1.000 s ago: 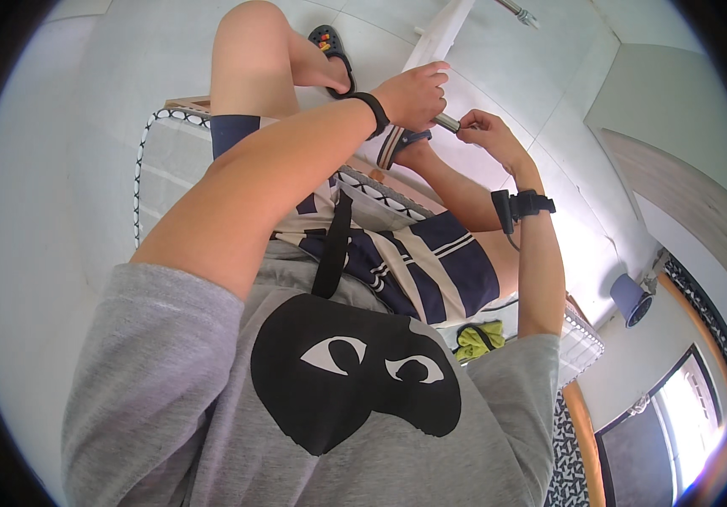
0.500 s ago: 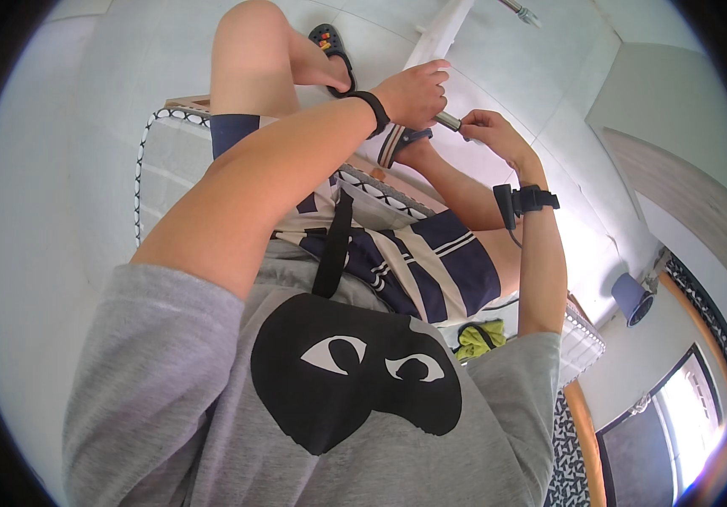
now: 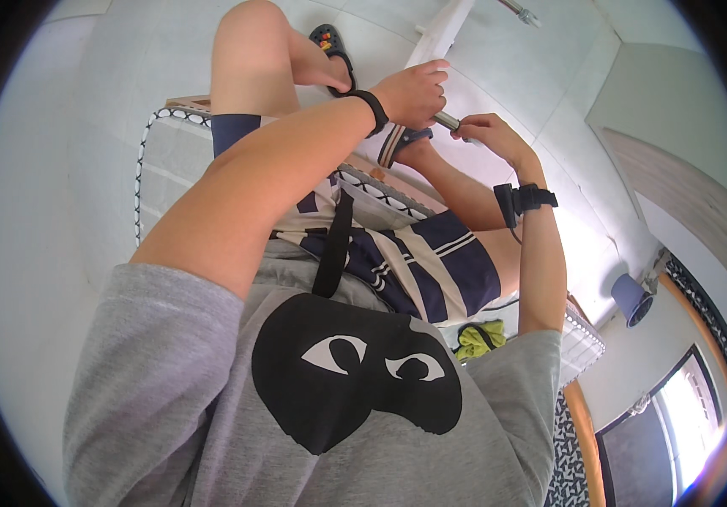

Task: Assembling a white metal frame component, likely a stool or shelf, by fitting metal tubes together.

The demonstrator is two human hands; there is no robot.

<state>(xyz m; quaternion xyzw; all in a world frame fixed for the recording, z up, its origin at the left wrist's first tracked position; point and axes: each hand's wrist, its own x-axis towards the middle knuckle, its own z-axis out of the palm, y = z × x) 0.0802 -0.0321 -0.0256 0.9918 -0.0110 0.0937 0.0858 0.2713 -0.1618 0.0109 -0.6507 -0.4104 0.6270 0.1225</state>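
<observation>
A short silvery metal tube (image 3: 446, 121) slants between my two hands, beyond my lap. My left hand (image 3: 414, 95) is closed around its upper-left part, with the fingers curled and the back of the hand hiding much of it. At the dark lower-right end, the thumb and fingers of my right hand (image 3: 492, 135) pinch together against the tube. A small pale bit shows just under those fingertips; what it is cannot be made out. Behind my left hand a white plank-like piece (image 3: 441, 35) reaches up toward the top edge.
A metal rod with a pale tip (image 3: 526, 13) shows at the top. My feet in dark clogs (image 3: 330, 46) rest on the tiled floor (image 3: 541, 68). I sit on a padded seat with patterned trim (image 3: 141, 169). Yellow-green cloth (image 3: 482, 338) lies beside me; a blue-grey bucket-like object (image 3: 632, 297) stands right.
My right fingers have shifted slightly at the tube's end, a little toward my left hand. My left hand stays nearly still around the tube.
</observation>
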